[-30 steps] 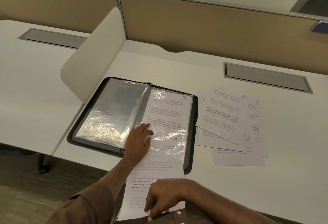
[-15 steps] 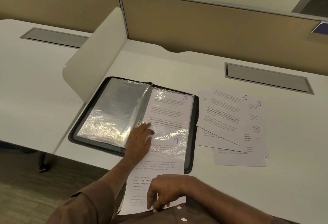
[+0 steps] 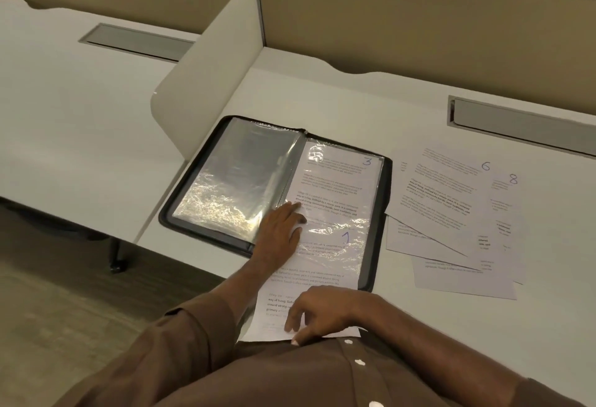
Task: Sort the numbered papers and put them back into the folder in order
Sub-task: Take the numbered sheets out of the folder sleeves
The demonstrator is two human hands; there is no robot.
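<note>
Your left hand [image 3: 281, 235] rests flat, fingers straight, on the open black zip folder's [image 3: 274, 190] clear sleeve, while your right hand [image 3: 317, 312] seemingly pinches the white printed paper numbered 1 [image 3: 314, 277], half inside that sleeve; loose numbered sheets [image 3: 451, 213] lie on the white counter [image 3: 548, 245] beside it.

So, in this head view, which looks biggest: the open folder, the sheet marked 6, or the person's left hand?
Largest to smallest as they look here:
1. open folder
2. sheet marked 6
3. left hand
The hand lies nearer the camera than the sheet yet looks smaller.
</note>
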